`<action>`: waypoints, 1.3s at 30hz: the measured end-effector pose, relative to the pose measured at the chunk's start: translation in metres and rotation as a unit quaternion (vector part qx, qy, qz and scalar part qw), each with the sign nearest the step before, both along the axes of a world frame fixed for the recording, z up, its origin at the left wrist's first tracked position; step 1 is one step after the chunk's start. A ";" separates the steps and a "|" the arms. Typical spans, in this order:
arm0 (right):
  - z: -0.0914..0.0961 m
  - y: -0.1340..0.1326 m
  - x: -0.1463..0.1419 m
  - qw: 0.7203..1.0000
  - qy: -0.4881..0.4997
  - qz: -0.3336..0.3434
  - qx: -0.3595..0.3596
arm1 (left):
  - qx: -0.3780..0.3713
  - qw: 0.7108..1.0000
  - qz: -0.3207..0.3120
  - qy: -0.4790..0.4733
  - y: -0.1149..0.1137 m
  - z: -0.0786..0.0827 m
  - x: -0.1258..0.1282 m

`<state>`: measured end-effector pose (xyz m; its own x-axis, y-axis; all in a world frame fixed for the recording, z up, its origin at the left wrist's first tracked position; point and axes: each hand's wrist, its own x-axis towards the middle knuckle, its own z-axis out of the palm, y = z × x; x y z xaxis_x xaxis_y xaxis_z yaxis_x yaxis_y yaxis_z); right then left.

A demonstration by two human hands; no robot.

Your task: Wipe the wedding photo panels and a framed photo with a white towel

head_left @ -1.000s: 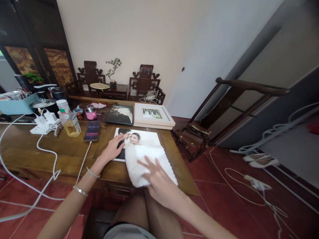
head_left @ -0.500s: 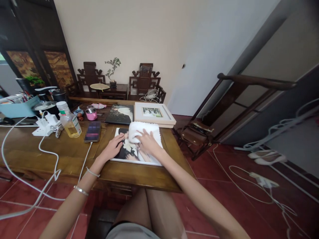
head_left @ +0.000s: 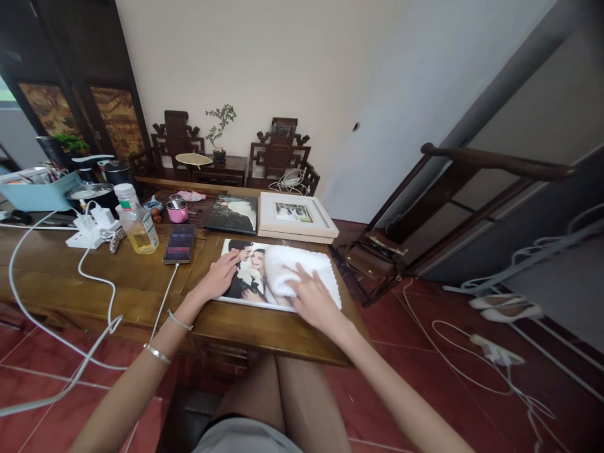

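A photo panel showing a couple lies flat near the table's front edge. On its left side rests my left hand, fingers stretched out and holding nothing. My right hand has hold of a white cloth and presses it against the panel's right part, with some fingers spread on top. The cloth hides much of that side and reaches past the panel's right edge.
Behind the panel lie a dark photo panel and a pale picture frame. Leftward on the wooden table are a phone, a pink cup, a bottle and a power strip with cables.
My right hand and the cloth have moved right across the panel, uncovering the couple's faces. My left hand stays on the panel's left side. The view has shifted slightly.
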<state>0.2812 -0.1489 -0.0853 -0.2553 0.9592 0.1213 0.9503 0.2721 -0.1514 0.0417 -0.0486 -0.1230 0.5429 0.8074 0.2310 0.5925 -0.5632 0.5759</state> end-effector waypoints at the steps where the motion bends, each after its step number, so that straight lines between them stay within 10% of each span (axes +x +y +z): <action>1: 0.000 0.014 -0.001 0.999 -0.010 -0.031 0.008 | -0.001 1.000 0.000 0.002 0.000 0.000 0.000; 6: 0.005 0.046 -0.035 0.999 -0.028 -0.045 0.013 | -0.026 0.999 0.019 -0.039 0.002 -0.001 0.001; 12: 0.009 -0.009 -0.063 0.979 0.012 0.203 0.002 | -0.004 0.981 0.059 -0.186 0.000 0.009 0.004; 18: 0.008 -0.040 -0.025 0.986 0.034 0.157 -0.038 | 0.018 0.996 0.002 -0.091 -0.005 0.005 0.005; 24: 0.007 0.023 0.002 0.999 0.029 0.030 -0.019 | 0.049 0.998 -0.016 -0.046 -0.002 -0.001 0.004; 30: 0.025 0.091 -0.047 0.994 0.072 0.084 -0.023 | 0.060 0.996 -0.009 -0.071 -0.001 0.000 0.003; 34: 0.024 0.101 -0.071 0.991 0.083 0.101 -0.010 | 0.059 0.996 0.003 -0.072 -0.001 0.000 0.002; 39: 0.012 0.089 -0.034 0.991 0.090 0.096 -0.009 | 0.057 0.995 -0.011 -0.076 0.000 -0.001 0.002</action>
